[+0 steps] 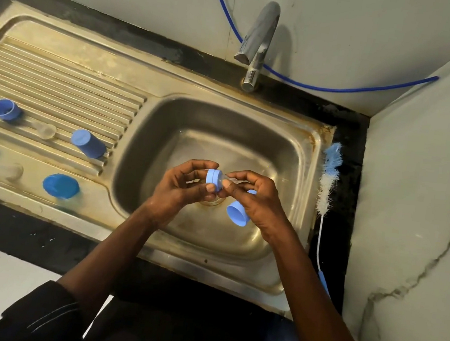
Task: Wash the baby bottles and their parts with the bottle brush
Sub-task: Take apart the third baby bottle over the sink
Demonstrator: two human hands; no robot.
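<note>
Over the sink basin [167,125], my left hand [180,190] grips a blue screw ring [214,179]. My right hand [254,198] pinches the clear teat [229,180] sticking out of that ring, and holds a blue cap [237,213] against its palm. The bottle brush [328,178], with blue and white bristles and a thin white handle, lies on the black counter to the right of the sink. On the draining board [61,81] at the left lie several blue caps and rings [88,143] and clear parts [45,129].
A chrome tap [256,48] stands behind the basin with no water running. A blue hose [338,89] runs along the back wall. A marble wall [414,204] closes the right side. The black counter edge [44,237] runs in front.
</note>
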